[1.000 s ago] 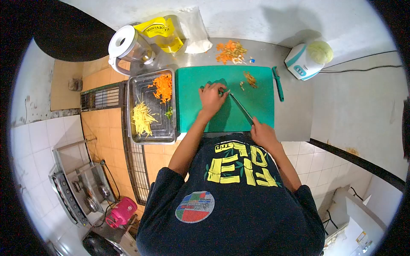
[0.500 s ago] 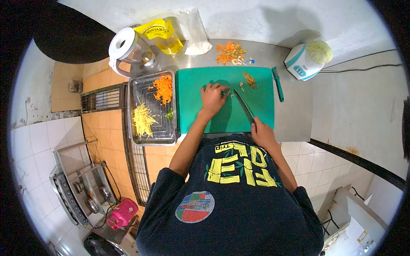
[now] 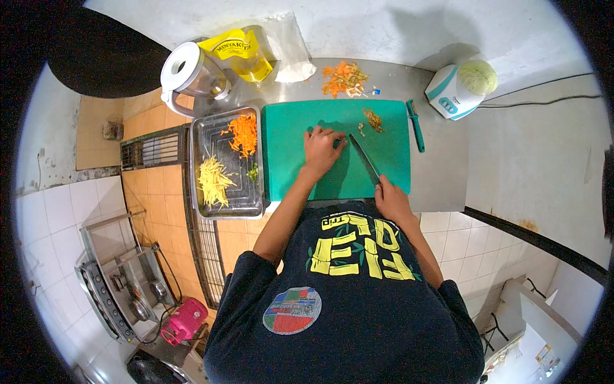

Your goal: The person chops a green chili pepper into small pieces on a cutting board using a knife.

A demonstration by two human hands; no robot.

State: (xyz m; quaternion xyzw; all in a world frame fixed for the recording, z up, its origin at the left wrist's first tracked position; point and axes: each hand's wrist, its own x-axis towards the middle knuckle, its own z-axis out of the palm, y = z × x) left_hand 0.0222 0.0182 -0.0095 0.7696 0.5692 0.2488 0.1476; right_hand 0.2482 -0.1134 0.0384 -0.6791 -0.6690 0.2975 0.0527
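My right hand (image 3: 392, 200) is closed round the handle of a kitchen knife (image 3: 365, 159), whose blade points up and left over the green cutting board (image 3: 291, 173). Beside the blade's tip, my left hand (image 3: 323, 150) rests on the board with its fingers bent and closed. Whatever small piece lies under those fingertips is hidden. Right of the tip are a few tiny pale bits (image 3: 361, 128), and beyond them sits a small brownish heap of scraps (image 3: 373, 120).
Left of the board, a metal tray (image 3: 227, 210) holds shredded carrot (image 3: 243, 136), pale yellow strips (image 3: 215, 182) and green bits. Behind stand a blender jug (image 3: 192, 73), a yellow oil pouch (image 3: 246, 57) and peelings (image 3: 344, 78). At right are a peeler (image 3: 416, 128) and a blender base (image 3: 446, 93) bearing a cabbage (image 3: 478, 78).
My left hand has shifted slightly right, its fingertips closer to the blade, covering pale bits that showed there before. The knife has barely moved.
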